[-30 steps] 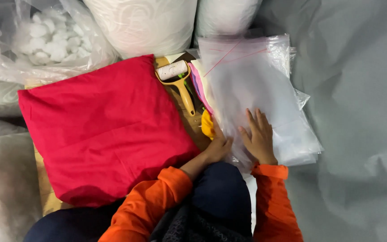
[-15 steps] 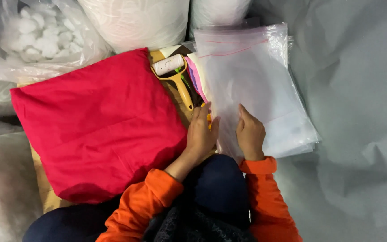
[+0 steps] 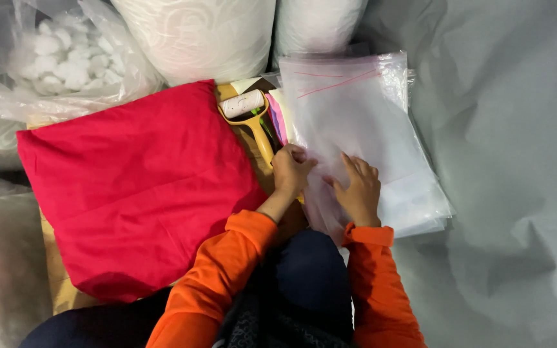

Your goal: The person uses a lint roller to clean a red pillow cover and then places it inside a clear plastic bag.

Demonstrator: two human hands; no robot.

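Head view: both hands work the stack of clear plastic bags [image 3: 362, 129] lying just right of the red cushion [image 3: 136, 187]. Left hand [image 3: 291, 169] pinches a bag's edge in a closed grip; right hand [image 3: 359, 190] presses flat, fingers apart, beside it.

Long bright orange sleeves on both arms, cuffs ending at wrists, fabric creased at elbows. Left hand [image 3: 290, 169] and right hand [image 3: 358, 188] bare: no gloves, rings or watch visible. Dark navy trousers over raised knee between arms. Black textured knit garment at bottom edge, near chest. Dark navy also at lower left.
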